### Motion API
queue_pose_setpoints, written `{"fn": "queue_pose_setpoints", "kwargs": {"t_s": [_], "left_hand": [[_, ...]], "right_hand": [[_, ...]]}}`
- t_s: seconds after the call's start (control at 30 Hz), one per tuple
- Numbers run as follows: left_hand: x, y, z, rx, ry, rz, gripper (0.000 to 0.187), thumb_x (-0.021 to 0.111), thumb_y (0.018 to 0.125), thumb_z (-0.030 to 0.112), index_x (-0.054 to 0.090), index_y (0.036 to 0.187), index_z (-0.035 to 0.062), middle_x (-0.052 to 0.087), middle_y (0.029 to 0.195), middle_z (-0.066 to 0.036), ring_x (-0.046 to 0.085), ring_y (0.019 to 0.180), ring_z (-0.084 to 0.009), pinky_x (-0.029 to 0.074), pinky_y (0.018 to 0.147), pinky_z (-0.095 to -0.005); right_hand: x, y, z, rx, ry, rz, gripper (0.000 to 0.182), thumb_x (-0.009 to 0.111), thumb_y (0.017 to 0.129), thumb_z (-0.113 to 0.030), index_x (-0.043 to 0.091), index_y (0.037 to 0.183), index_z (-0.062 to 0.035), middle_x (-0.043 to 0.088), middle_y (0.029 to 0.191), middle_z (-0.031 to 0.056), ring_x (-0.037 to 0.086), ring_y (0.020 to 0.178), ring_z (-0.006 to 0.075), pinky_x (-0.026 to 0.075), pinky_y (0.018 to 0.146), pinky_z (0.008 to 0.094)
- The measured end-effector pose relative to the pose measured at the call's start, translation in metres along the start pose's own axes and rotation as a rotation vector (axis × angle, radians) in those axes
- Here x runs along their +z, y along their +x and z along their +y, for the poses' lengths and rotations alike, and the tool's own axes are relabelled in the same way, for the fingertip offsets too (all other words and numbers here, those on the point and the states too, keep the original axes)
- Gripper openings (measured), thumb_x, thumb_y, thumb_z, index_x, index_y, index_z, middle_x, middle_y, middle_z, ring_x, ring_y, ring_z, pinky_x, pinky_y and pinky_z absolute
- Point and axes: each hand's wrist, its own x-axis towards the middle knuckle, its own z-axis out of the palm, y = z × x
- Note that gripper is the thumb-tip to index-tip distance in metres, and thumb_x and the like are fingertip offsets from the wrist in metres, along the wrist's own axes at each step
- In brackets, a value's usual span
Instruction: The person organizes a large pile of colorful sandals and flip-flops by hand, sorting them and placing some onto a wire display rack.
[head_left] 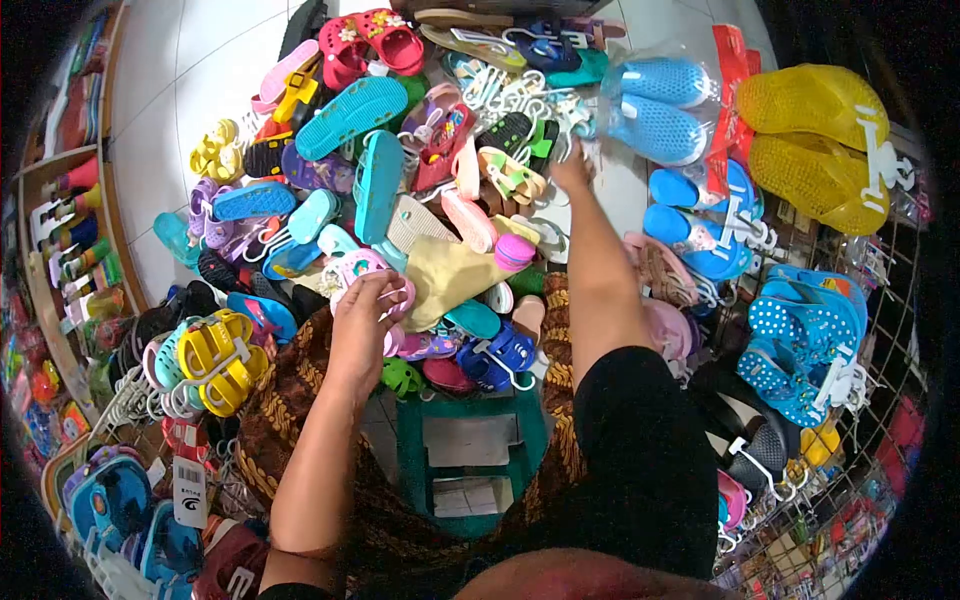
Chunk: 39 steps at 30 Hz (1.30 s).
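Note:
My left hand is closed on a pink clog with small decorations on its top, held above the front of a shoe pile. Beside it lie a pale yellow cloth and a stack of pink and purple round pieces. My right hand reaches to the far side of the pile, next to a heap of white plastic shoe hangers. Its fingers are small and blurred there, so their grip does not show. Tan sandals with green straps lie just left of it.
Teal slippers and red clogs lie in the pile on white tiles. At right are bagged blue shoes, yellow slippers and a wire rack. Yellow sandals hang at left. A green stool stands between my knees.

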Motion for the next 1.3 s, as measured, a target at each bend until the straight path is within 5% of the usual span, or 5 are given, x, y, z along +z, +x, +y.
{"fn": "queue_pose_setpoints", "kwargs": {"t_s": [0.3, 0.4, 0.7, 1.07, 1.3], "left_hand": [[0.013, 0.015, -0.008, 0.018, -0.020, -0.077, 0.024, 0.054, 0.090, 0.022, 0.056, 0.105, 0.0035, 0.058, 0.098, -0.005, 0.055, 0.085, -0.0150, 0.044, 0.073, -0.0264], [0.014, 0.016, -0.001, 0.005, 0.009, -0.098, 0.028, 0.054, 0.089, 0.025, 0.054, 0.109, 0.0039, 0.057, 0.101, -0.007, 0.055, 0.090, -0.0176, 0.045, 0.075, -0.0294], [0.001, 0.005, 0.028, 0.021, -0.140, -0.192, 0.036, 0.053, 0.089, 0.031, 0.051, 0.113, 0.0049, 0.055, 0.109, -0.009, 0.053, 0.099, -0.0202, 0.042, 0.083, -0.0327], [-0.005, 0.011, 0.047, -0.017, -0.153, -0.143, 0.037, 0.053, 0.089, 0.032, 0.050, 0.114, 0.0053, 0.055, 0.111, -0.009, 0.052, 0.100, -0.0207, 0.042, 0.086, -0.0349], [-0.003, 0.011, 0.041, -0.013, -0.114, -0.146, 0.038, 0.054, 0.089, 0.031, 0.050, 0.116, 0.0049, 0.055, 0.111, -0.009, 0.052, 0.100, -0.0202, 0.042, 0.086, -0.0338]], "right_hand": [[-0.052, -0.053, -0.045, 0.102, 0.069, 0.427, 0.043, 0.061, 0.075, -0.032, 0.055, 0.110, -0.0077, 0.065, 0.092, 0.0199, 0.058, 0.092, 0.0419, 0.043, 0.082, 0.0521], [-0.076, -0.049, -0.081, -0.291, 0.203, 0.223, 0.030, 0.062, 0.075, -0.025, 0.055, 0.098, -0.0056, 0.063, 0.088, 0.0228, 0.057, 0.086, 0.0434, 0.043, 0.079, 0.0523], [-0.146, 0.130, -0.138, -0.163, 0.077, 0.483, 0.056, 0.064, 0.079, -0.035, 0.042, 0.121, -0.0056, 0.062, 0.107, 0.0206, 0.057, 0.105, 0.0367, 0.036, 0.092, 0.0513], [-0.100, 0.188, -0.150, -0.521, -0.209, -0.248, 0.104, 0.065, 0.065, -0.064, 0.026, 0.144, -0.0083, 0.039, 0.140, 0.0229, 0.045, 0.123, 0.0360, 0.039, 0.099, 0.0388], [-0.109, 0.024, -0.166, -0.491, 0.184, -0.656, 0.094, 0.083, 0.065, -0.035, 0.034, 0.138, -0.0020, 0.045, 0.134, 0.0183, 0.046, 0.119, 0.0266, 0.038, 0.099, 0.0342]]}}
